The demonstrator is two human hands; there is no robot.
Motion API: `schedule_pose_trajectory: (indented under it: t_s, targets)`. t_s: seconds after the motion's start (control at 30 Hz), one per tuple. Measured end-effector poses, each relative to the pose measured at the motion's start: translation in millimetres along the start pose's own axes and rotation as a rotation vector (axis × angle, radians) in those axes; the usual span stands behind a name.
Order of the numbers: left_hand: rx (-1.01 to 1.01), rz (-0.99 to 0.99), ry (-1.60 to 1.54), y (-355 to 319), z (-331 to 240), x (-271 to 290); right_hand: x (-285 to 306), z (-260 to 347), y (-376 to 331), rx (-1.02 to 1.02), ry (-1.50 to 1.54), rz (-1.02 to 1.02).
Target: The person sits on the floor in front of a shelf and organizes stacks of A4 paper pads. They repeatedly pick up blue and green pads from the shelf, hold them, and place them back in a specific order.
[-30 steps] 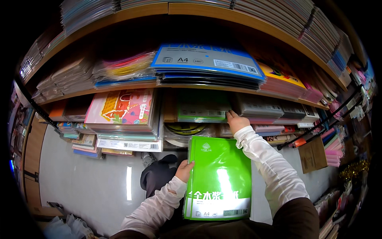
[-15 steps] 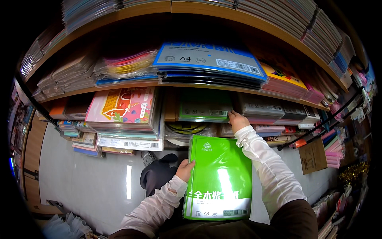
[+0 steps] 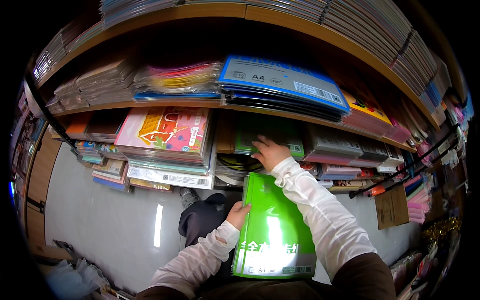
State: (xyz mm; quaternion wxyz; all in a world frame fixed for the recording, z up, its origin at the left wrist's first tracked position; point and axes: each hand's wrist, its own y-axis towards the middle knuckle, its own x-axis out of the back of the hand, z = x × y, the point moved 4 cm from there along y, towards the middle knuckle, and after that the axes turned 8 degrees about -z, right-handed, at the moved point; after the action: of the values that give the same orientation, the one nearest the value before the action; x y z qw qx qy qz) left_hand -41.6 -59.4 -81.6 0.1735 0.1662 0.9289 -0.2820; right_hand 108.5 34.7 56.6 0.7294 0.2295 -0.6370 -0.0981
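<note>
A bright green A4 pack of card paper [image 3: 280, 215] in a glossy clear sleeve stands upright against my body. My left hand [image 3: 238, 216] grips its left edge, the thumb on the front and the other fingers hidden behind. Ahead, on the lower shelf, lies another green paper pack [image 3: 295, 134], half in shadow. My right hand [image 3: 270, 154] rests at the front of that pack, fingers reaching over its top and slightly apart. Whether anything lies under the fingertips cannot be seen.
A pink picture pack [image 3: 162, 131] tops a stack left of my right hand. Blue paper packs [image 3: 282, 82] overhang the shelf above. Grey packs [image 3: 332, 140] sit to the right. A cardboard box [image 3: 391, 207] stands by a dark metal rack bar [image 3: 385, 172] at lower right.
My right hand has moved left along the green pack on the shelf, from its right front corner toward its middle. My left hand keeps its hold on the other pack. The view has shifted slightly.
</note>
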Motion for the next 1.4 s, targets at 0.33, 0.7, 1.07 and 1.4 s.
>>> schedule_pose_trajectory:
  t_s: [0.33,0.7,1.07,1.4]
  targets:
    - [-0.067,-0.015,0.051,2.1,0.7,3.2,-24.7,18.7,25.5,0.007,0.146,-0.027]
    - [-0.068,-0.005,0.036,-0.8,-7.2,-0.5,-28.7,22.8,35.6,0.014,0.118,0.241]
    - [-0.032,0.036,0.037,-0.7,-4.5,1.8,-17.8,33.0,30.0,0.053,-0.002,0.176]
    - [0.006,0.067,-0.032,-5.4,-6.3,3.5,45.6,-68.0,-65.2,-0.173,-0.154,-0.264]
